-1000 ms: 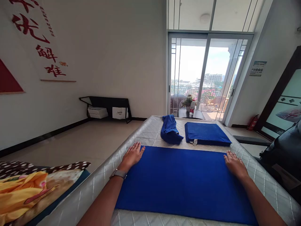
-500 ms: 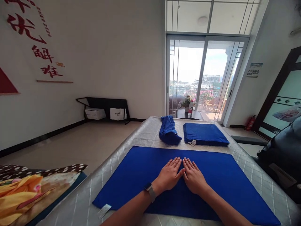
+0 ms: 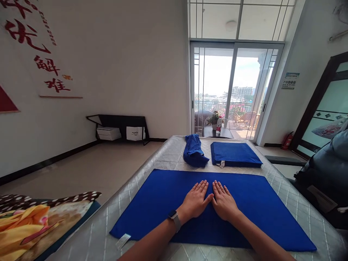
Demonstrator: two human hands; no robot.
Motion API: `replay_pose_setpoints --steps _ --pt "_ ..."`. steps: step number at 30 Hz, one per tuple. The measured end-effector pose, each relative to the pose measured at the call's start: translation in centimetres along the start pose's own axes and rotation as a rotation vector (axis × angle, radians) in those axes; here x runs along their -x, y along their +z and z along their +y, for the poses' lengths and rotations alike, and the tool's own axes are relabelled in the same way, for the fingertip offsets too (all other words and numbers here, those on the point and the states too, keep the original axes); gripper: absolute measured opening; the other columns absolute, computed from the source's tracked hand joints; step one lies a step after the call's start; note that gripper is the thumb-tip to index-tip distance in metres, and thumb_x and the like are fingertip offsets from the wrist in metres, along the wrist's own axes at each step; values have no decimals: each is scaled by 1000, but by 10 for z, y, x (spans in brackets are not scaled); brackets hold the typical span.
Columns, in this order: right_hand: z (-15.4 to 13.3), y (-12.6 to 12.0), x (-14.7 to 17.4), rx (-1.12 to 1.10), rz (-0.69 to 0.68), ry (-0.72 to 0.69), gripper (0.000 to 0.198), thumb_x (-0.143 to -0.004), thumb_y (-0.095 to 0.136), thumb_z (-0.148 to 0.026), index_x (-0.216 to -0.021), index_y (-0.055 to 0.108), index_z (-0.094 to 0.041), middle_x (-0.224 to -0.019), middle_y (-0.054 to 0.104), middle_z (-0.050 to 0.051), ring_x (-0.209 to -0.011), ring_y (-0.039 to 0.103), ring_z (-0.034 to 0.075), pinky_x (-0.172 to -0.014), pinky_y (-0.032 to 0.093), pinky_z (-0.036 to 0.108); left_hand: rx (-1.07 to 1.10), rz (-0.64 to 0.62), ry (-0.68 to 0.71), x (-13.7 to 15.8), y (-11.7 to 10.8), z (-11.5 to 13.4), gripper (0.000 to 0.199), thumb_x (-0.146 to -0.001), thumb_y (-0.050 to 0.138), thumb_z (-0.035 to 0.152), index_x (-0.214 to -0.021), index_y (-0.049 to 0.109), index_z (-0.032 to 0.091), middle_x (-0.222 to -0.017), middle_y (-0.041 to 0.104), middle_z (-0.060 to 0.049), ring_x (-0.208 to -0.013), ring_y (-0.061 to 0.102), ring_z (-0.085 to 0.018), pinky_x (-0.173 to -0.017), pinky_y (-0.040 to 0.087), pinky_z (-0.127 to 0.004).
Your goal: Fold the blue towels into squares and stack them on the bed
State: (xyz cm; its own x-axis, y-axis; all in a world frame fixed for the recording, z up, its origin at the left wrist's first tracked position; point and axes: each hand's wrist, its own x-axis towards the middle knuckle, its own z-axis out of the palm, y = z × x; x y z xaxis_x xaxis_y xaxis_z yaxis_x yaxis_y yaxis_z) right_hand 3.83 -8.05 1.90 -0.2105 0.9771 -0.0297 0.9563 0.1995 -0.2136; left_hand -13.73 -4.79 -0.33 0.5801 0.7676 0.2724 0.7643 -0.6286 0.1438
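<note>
A blue cloth (image 3: 152, 203) lies spread flat on the silver quilted mattress (image 3: 114, 203), its white label (image 3: 123, 240) sticking out at the near left corner. Both my hands rest palm down on the middle of this cloth, side by side. My left hand (image 3: 196, 200), with a watch (image 3: 173, 216) on the wrist, has its fingers stretched out and its thumb pointing right. Close to that thumb, my right hand (image 3: 224, 200) also lies flat with fingers extended. Neither hand grips anything. Beyond them sit a crumpled blue cloth (image 3: 194, 151) and a neat stack of folded blue cloths (image 3: 236, 154).
A patterned blanket (image 3: 54, 224) is at the lower left. Dark bags (image 3: 328, 174) stand on the right. Past the mattress, a small table (image 3: 214, 133) holds a bottle (image 3: 219, 125) and a plant, before sliding glass doors (image 3: 213, 79). A black rack (image 3: 122, 121) stands by the wall.
The view has shifted slightly. My hands remain flat on the cloth, with the fingertips a little farther apart than before.
</note>
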Motion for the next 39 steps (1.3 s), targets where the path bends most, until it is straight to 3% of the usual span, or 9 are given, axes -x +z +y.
replay_pose_setpoints --steps 8,12,19,24,27,31,35,37,39 --pt "27 -5 18 28 22 106 78 -99 12 -60 -160 14 -11 -167 11 6 -154 6 20 -126 4 41 26 -89 -95 15 -19 -9 78 -101 13 64 -155 34 11 -161 32 -12 -151 25 -24 -123 23 -42" --pt "71 -6 42 65 57 188 79 -97 12 -62 -160 16 -13 -167 12 3 -154 6 19 -126 5 41 -8 -146 -202 52 -33 -49 80 -100 13 66 -157 28 12 -164 24 -10 -152 20 -24 -124 17 -42" --pt "189 5 102 150 169 364 82 -95 16 -63 -160 18 -12 -167 16 5 -154 13 22 -126 12 43 -192 -100 -341 147 -46 -145 77 -100 14 63 -156 33 12 -163 29 -13 -151 25 -26 -122 20 -44" --pt "232 7 122 183 181 405 80 -94 18 -55 -158 22 -8 -166 20 9 -153 17 23 -124 20 45 -208 26 -310 175 -42 -166 74 -99 18 64 -154 39 18 -160 39 -9 -148 31 -27 -119 26 -45" --pt "226 -1 126 197 176 404 77 -94 21 -52 -157 28 -8 -165 24 11 -151 22 24 -123 24 45 -190 1 -284 174 -43 -164 72 -99 18 63 -150 45 19 -159 40 -9 -148 31 -28 -119 27 -46" --pt "203 -15 142 173 285 344 70 -95 23 -56 -151 45 -19 -160 38 8 -148 31 26 -123 24 47 -188 -50 -276 181 -51 -171 66 -99 20 57 -143 54 22 -156 45 -9 -148 33 -29 -117 30 -47" --pt "174 -21 155 137 357 293 64 -96 24 -56 -148 49 -29 -160 37 2 -149 30 24 -124 21 44 -229 30 -420 188 -57 -176 68 -98 22 54 -143 55 15 -151 50 -15 -144 38 -33 -115 34 -51" --pt "147 -20 148 126 341 249 63 -97 20 -54 -149 48 -30 -160 37 0 -149 29 22 -124 20 43 -231 90 -483 180 -59 -158 72 -99 19 57 -148 47 12 -153 47 -17 -145 37 -34 -115 34 -53" --pt "105 -17 133 108 296 193 63 -99 16 -48 -150 46 -26 -160 37 2 -150 27 22 -125 17 45 -197 97 -461 161 -58 -119 77 -100 16 60 -153 38 9 -157 40 -18 -147 34 -33 -117 32 -53"
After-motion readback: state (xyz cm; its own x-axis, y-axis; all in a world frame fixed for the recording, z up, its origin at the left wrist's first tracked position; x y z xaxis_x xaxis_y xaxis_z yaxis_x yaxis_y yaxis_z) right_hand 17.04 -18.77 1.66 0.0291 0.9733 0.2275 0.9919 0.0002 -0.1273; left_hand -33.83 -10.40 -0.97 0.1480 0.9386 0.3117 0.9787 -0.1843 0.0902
